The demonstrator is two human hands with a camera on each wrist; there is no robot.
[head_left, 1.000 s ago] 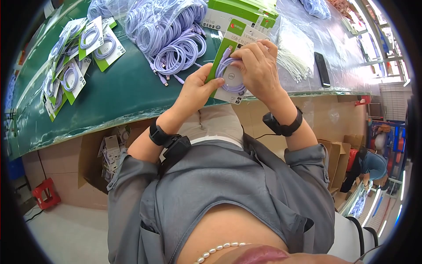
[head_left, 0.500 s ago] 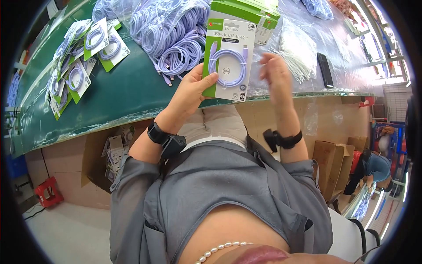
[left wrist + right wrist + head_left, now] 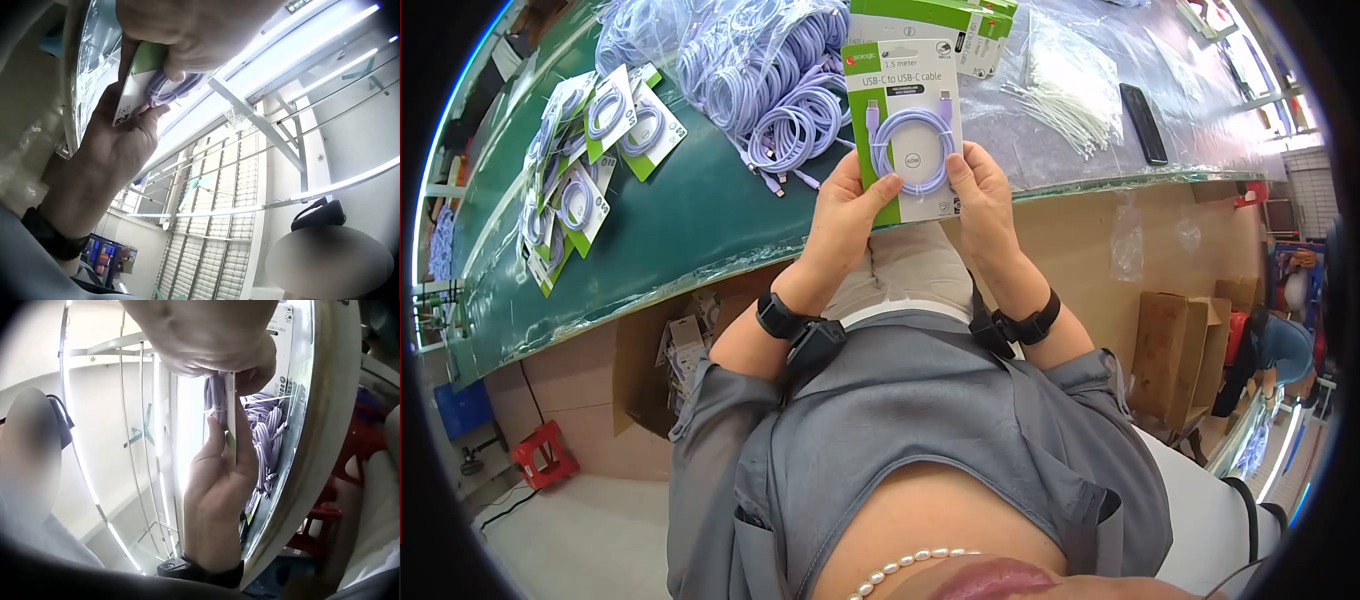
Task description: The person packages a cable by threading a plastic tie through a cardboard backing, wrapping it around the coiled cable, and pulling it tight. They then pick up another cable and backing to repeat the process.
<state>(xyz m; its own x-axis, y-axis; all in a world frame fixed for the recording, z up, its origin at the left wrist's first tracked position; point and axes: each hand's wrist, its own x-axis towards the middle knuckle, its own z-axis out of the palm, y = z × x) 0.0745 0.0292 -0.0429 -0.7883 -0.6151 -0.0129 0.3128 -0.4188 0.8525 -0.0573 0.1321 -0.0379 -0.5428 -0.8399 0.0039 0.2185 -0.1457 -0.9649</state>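
Note:
A white and green packaging card (image 3: 915, 72), printed "USB-C to USB-C cable", faces up in the head view, held over the table's front edge. Fixed on its front is a coiled lilac USB cable (image 3: 881, 150), both plugs pointing to the card's top. My left hand (image 3: 843, 218) pinches the card's lower left edge, thumb on the front. On the lower right edge, my right hand (image 3: 988, 205) grips it likewise, thumb beside the coil. From the right wrist view the card appears edge-on between both hands, its coil (image 3: 215, 397) standing out from it.
Behind the card lie a heap of lilac cables (image 3: 800, 130) and a stack of green-white cards (image 3: 900, 22). Several carded cables (image 3: 607, 112) are piled at the left. White cable ties (image 3: 1070, 105) and a black phone (image 3: 1143, 122) lie right. Cardboard boxes (image 3: 1165, 360) stand below.
My right hand has left the coil's right side, swung away to the right, and come back to grip the card's lower right edge. The left hand has kept its hold on the card.

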